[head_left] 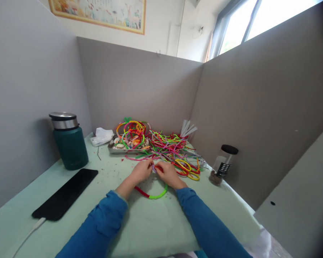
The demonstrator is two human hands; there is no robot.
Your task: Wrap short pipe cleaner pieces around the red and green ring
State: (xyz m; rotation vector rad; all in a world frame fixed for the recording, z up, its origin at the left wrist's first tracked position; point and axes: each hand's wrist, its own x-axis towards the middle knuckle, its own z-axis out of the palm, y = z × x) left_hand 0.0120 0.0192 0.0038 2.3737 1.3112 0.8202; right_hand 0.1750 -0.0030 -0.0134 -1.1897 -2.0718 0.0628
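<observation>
Both hands meet above the middle of the table, fingertips pinched close together. My left hand (142, 170) and my right hand (168, 173) grip a ring of fuzzy pipe cleaners (158, 196) at its far side, where a bit of purple shows between the fingers. The ring's near arc hangs toward me, dark red on the left and bright green on the right. My fingers hide much of the far arc. Right beyond my right hand lie scissors with yellow handles (193, 176) and red-handled ones beside them, partly overlapped by pipe cleaners.
A metal tray (129, 151) holds shells and finished-looking coloured rings. To its right spreads a pile of loose pipe cleaners (169, 143). A green flask (70, 143) and a black phone (66, 193) on a cable stand left; a clear jar (223, 165) stands right. Grey partitions enclose the table.
</observation>
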